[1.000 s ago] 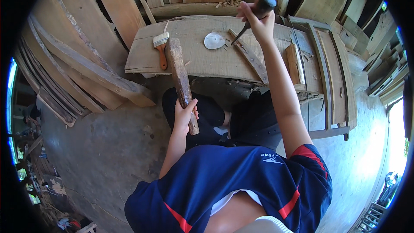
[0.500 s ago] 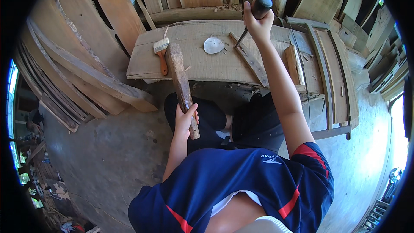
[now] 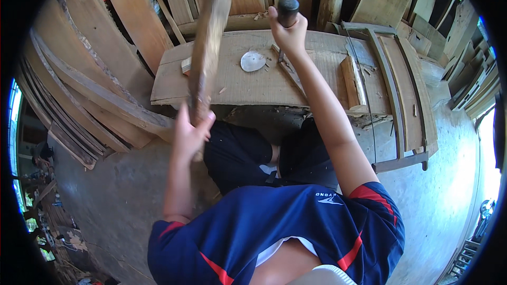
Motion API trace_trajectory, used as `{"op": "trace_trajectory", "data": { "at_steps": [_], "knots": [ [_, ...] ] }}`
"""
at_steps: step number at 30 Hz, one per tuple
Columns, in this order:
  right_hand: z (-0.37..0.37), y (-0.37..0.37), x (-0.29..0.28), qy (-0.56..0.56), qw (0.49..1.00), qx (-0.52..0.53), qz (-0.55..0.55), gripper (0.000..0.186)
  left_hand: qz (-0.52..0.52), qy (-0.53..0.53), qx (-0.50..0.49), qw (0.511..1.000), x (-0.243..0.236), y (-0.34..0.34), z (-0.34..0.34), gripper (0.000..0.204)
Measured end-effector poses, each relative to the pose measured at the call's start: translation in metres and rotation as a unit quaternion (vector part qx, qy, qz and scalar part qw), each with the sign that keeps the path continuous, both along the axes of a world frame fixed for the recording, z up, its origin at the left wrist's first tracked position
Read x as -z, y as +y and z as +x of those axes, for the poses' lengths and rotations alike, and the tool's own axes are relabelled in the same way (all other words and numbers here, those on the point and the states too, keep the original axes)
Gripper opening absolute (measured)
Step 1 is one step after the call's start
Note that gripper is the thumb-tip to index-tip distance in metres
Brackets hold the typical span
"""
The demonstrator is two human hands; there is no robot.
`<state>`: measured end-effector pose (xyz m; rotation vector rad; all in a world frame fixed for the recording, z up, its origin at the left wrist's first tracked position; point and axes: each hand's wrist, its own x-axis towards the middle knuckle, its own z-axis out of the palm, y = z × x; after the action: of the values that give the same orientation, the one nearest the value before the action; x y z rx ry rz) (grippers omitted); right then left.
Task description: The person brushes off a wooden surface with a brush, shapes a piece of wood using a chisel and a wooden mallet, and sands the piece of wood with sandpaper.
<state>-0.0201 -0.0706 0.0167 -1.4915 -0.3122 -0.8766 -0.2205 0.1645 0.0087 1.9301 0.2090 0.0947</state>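
My left hand (image 3: 191, 132) is wrapped round the lower part of a thick wooden club (image 3: 208, 47), which stands raised and slightly blurred over the bench's left side. In my right hand (image 3: 290, 34) is a chisel (image 3: 288, 12), gripped by its dark round handle with the blade pointing down. The blade's lower end meets a narrow wooden strip (image 3: 293, 78) lying aslant on the wooden bench (image 3: 243, 87); the exact contact is too small to make out. Behind the club, a paintbrush (image 3: 186, 66) is mostly hidden.
A pale round disc (image 3: 253, 61) lies left of the strip among wood chips. Toward the bench's right end are a wooden block (image 3: 353, 83) and a frame saw (image 3: 388, 82). Tall planks (image 3: 138, 18) lean behind and to the left. My legs (image 3: 240, 153) are bent before the bench.
My left hand has lifted the club up and to the left, where it now covers most of the brush. My right hand with the chisel has shifted left and slightly down in the picture.
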Motion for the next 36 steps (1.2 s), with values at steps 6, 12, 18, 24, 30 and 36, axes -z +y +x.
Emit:
{"op": "trace_trajectory", "data": {
  "at_steps": [6,12,18,24,30,36],
  "knots": [
    [0.007,0.009,-0.002,0.031,0.999,-0.018,-0.005,0.030,0.067,-0.301,0.110,0.945,-0.160,0.010,0.033,0.021],
    [0.010,0.010,-0.004,0.043,0.999,-0.014,0.011,0.024,0.110,-0.260,0.156,0.947,-0.156,-0.012,0.054,0.022],
    [0.021,0.006,0.004,0.041,0.999,-0.023,0.020,0.019,0.268,-0.130,0.227,0.927,-0.168,-0.019,0.051,0.056],
    [0.014,-0.006,-0.004,0.053,0.998,-0.010,0.033,0.020,0.150,-0.313,0.166,0.923,-0.211,-0.025,0.050,0.040],
    [0.021,0.003,0.001,0.054,0.999,-0.009,0.002,0.021,0.222,-0.020,0.227,0.948,-0.140,-0.028,0.053,0.051],
    [0.022,0.012,0.001,0.048,0.999,-0.012,-0.015,0.025,0.175,-0.185,0.161,0.953,-0.209,-0.018,0.045,0.043]
  ]
}}
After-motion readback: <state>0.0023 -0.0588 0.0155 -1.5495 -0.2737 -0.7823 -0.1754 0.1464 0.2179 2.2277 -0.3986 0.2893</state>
